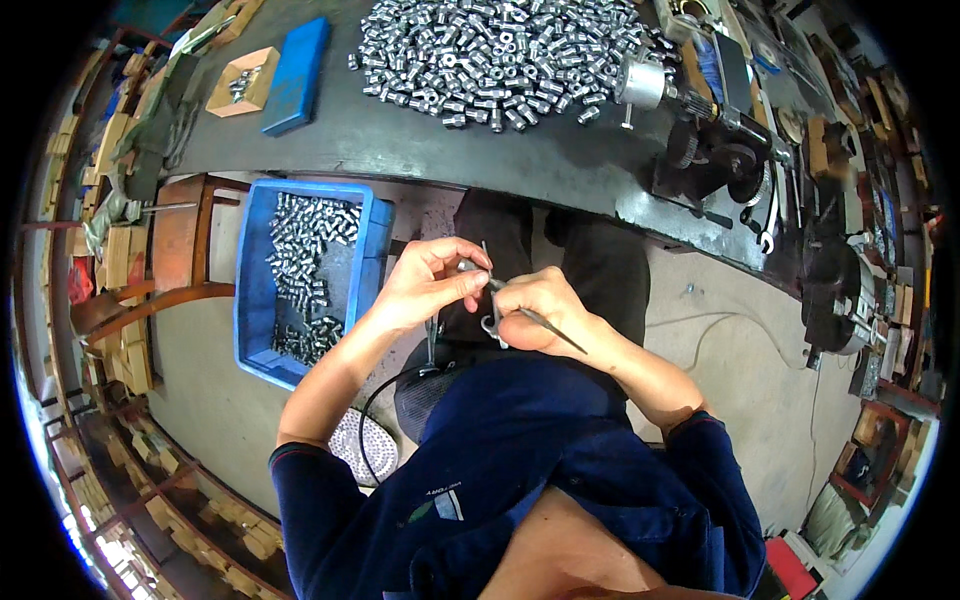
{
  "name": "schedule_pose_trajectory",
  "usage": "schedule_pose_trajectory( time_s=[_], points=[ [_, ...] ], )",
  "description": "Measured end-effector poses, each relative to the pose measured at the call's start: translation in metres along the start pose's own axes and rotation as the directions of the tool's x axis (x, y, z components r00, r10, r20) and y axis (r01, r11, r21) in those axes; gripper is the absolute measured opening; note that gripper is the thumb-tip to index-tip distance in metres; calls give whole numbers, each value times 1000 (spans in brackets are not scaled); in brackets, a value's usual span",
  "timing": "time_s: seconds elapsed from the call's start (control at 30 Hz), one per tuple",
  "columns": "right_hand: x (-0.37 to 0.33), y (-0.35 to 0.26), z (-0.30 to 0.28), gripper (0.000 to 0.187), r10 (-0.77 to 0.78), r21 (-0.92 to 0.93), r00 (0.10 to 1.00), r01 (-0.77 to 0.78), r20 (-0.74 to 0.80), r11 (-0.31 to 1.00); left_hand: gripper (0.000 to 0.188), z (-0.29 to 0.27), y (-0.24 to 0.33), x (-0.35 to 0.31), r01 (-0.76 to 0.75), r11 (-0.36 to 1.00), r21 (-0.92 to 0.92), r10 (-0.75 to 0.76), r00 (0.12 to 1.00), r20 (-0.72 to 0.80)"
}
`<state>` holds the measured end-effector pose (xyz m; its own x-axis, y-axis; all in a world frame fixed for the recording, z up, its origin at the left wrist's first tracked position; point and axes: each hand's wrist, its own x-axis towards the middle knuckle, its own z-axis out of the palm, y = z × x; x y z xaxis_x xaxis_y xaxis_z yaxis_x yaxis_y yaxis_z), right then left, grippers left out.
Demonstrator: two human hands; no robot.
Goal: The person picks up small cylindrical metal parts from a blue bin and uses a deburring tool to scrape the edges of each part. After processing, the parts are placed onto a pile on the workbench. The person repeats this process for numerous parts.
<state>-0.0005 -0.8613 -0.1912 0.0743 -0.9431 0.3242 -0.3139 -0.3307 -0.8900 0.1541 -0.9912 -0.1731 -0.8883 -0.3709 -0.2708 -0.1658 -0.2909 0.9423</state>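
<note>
My left hand [432,282] pinches a small silver metal fitting [468,266] between thumb and fingers, held over my lap. My right hand [540,312] is closed around a thin metal pick [548,326] whose tip meets the fitting; a small metal ring or tool loop [492,326] hangs under that hand. Both hands touch at the fingertips, in front of the dark workbench [560,165]. A large heap of similar silver fittings [500,60] lies on the bench beyond my hands.
A blue plastic crate [254,300] with several silver fittings stands on the floor at my left. On the bench are a blue flat box [297,75], a small cardboard tray [243,82] and a black machine with gears [720,150] at right. A wooden stool [185,250] stands left.
</note>
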Motion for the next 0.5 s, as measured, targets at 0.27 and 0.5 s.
schedule_pose_trajectory(
  time_s=[0.27, 0.5],
  points=[
    [-3, -31, -34, 40, -43, -9, 992, 42, -115, 999, 18, -16, 0, 3, -123, 583, 803, 408, 899, -158],
    [-1, -46, -30, 56, -113, 67, 986, 122, -121, 990, 24, -22, -8, 3, -99, 447, 889, 485, 862, -147]
  ],
)
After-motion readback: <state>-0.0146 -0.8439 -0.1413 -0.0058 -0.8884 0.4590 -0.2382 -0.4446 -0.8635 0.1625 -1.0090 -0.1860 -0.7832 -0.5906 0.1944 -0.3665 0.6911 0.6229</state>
